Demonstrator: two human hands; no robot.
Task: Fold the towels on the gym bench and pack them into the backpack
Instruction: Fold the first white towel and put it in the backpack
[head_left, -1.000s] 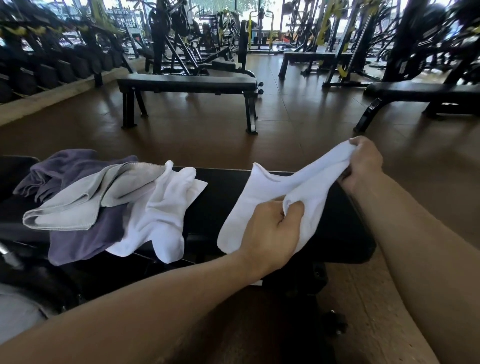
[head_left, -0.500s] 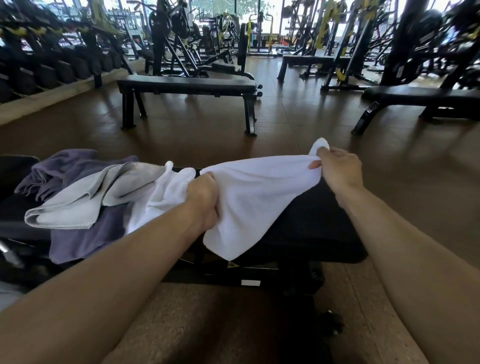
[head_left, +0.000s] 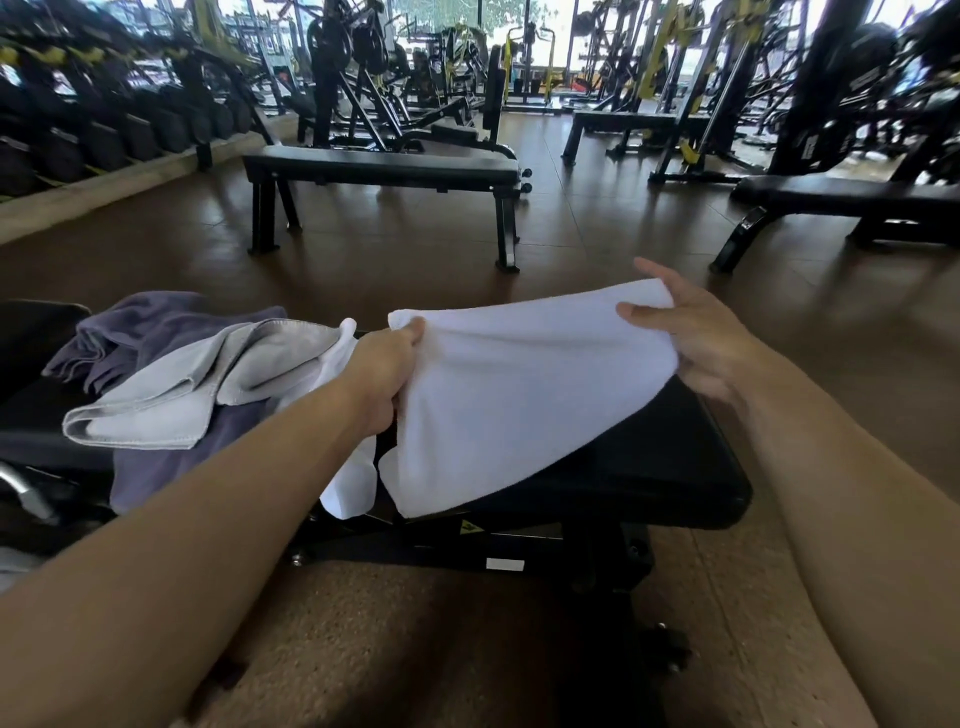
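White towel (head_left: 519, 395) now stretched wider over gym bench (head_left: 649, 467) than half second ago; gripped by left hand (head_left: 382, 374), pinched by right hand (head_left: 691, 338) (fingers looser). No legible writing.

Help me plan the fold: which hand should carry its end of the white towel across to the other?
Right, probably. The right hand pinches the white towel over bare bench; the left hand grips beside the piled grey towel, a handy anchor.
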